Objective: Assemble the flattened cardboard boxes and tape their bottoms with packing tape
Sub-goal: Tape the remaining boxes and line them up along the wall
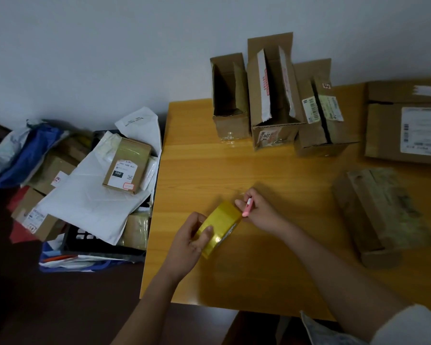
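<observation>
Yellow tape roll (219,226), pink cutter (247,208)

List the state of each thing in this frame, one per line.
tape roll: on edge, gripped by left hand.
pink cutter: held in right hand, at the roll.
three boxes: upright by the wall, tops open.
blurred box: lying on its side.
flat box: lying flat, labelled.
table: bears all these.
</observation>
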A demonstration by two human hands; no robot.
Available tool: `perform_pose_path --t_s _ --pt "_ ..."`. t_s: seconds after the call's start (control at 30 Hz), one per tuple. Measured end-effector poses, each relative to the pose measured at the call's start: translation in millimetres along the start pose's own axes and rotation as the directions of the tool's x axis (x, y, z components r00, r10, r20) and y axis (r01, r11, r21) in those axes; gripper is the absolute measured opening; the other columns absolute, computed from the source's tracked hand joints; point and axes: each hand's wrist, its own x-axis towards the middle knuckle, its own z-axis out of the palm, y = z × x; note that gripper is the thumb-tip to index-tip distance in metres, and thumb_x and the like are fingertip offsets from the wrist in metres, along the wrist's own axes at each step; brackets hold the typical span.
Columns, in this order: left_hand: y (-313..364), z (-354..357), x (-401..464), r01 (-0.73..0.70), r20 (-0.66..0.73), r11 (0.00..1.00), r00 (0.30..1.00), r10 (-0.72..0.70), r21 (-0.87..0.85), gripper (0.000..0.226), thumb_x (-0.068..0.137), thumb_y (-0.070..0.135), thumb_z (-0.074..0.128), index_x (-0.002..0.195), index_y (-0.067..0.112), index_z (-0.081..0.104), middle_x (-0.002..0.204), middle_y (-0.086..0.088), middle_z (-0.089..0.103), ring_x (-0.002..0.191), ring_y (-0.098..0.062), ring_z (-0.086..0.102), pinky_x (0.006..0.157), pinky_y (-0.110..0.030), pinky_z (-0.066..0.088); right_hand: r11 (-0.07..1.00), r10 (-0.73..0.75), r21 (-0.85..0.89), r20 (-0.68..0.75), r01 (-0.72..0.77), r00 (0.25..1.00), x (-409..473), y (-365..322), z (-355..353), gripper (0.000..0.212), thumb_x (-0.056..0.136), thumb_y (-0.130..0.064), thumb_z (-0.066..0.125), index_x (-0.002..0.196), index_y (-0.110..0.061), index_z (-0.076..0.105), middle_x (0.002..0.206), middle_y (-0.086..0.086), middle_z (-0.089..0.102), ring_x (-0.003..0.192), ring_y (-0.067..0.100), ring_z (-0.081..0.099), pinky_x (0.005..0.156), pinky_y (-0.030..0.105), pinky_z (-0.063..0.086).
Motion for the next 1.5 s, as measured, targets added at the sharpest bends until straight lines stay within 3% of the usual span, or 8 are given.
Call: perform_pose_path --t_s 0.23,0.33,0.5,0.7,0.9,1.03,1.17,1.5 --pt "-8 -3 -13 0.098 0.009 0.983 0.995 -0.097 -0.153 0.044 0.079 0.044 0.052 0.089 0.001 0.047 0.08 -0.01 0.048 0.074 -0.016 0.047 0.064 -0.028 0.039 0.987 0.103 0.121 0.015 -0.104 0.995 -8 -5 15 0.028 0.098 -0.014 0.055 0.078 -0.019 0.036 0.079 0.001 0.042 0.072 0.009 0.046 0.072 0.051 0.059" --pt "-23 -4 -17 0.212 -0.04 0.952 0.973 -0.226 -0.222 0.058 0.076 0.054 0.055 0.101 0.001 0.057 0.1 -0.021 0.055 0.098 -0.026 0.057 0.088 -0.043 0.044 0.983 0.102 0.156 -0.001 -0.1 0.995 -9 -2 16 0.031 0.096 -0.003 0.056 0.078 -0.018 0.035 0.081 0.003 0.047 0.072 0.008 0.049 0.061 0.031 0.056" --pt "-23 4 -25 0.123 -0.105 0.976 0.984 -0.143 -0.181 0.04 0.081 0.054 0.054 0.058 0.025 0.04 0.064 0.007 0.033 0.063 -0.009 0.033 0.061 -0.023 0.028 0.993 0.013 0.119 0.103 -0.025 0.995 -13 -3 20 0.032 0.095 0.004 0.052 0.079 -0.018 0.035 0.114 0.021 0.066 0.089 0.012 0.057 0.073 0.025 0.042" --pt "-21 5 -26 0.061 -0.096 0.997 0.993 -0.066 -0.056 0.033 0.081 0.052 0.053 0.054 0.036 0.044 0.056 0.014 0.038 0.058 -0.001 0.035 0.057 -0.015 0.028 0.992 -0.113 0.098 0.348 0.084 0.931 -24 -18 7 0.037 0.093 0.019 0.035 0.08 -0.016 0.03 0.118 0.02 0.067 0.114 0.023 0.063 0.088 0.024 0.041" --pt "-26 2 -22 0.062 -0.105 0.998 0.992 -0.064 -0.021 0.036 0.082 0.054 0.05 0.054 0.034 0.043 0.056 0.013 0.036 0.057 -0.002 0.032 0.055 -0.018 0.026 0.982 -0.106 0.182 0.359 0.041 0.927 -31 -22 -16 0.04 0.089 0.021 0.044 0.079 -0.015 0.032 0.113 0.026 0.067 0.091 0.017 0.063 0.075 0.038 0.043" --pt "-29 3 -20 0.058 -0.115 0.998 0.992 -0.059 -0.013 0.036 0.082 0.053 0.05 0.053 0.034 0.04 0.056 0.012 0.034 0.057 -0.002 0.03 0.055 -0.019 0.025 0.992 -0.099 0.105 0.377 0.064 0.921 -30 -11 -16 0.038 0.091 0.017 0.05 0.081 -0.015 0.032 0.127 0.019 0.061 0.092 -0.005 0.062 0.069 0.027 0.05" --pt "-37 0 -20 0.055 -0.122 0.998 0.991 -0.056 -0.012 0.037 0.085 0.052 0.047 0.056 0.031 0.039 0.06 0.01 0.035 0.059 -0.003 0.032 0.056 -0.022 0.026 0.991 -0.083 0.128 0.292 0.047 0.953 -33 3 -2 0.036 0.091 0.016 0.05 0.08 -0.014 0.034 0.101 -0.009 0.071 0.103 0.021 0.066 0.062 0.027 0.053" --pt "-44 -1 -19 0.022 -0.155 1.0 0.988 -0.02 0.012 0.044 0.086 0.052 0.04 0.059 0.018 0.036 0.058 0.01 0.032 0.056 -0.003 0.031 0.058 -0.011 0.031 0.985 0.007 0.173 0.051 -0.016 0.999 -35 -1 9 0.043 0.079 0.018 0.063 0.073 -0.013 0.034 0.078 0.02 0.065 0.063 0.017 0.057 0.054 0.024 0.05"
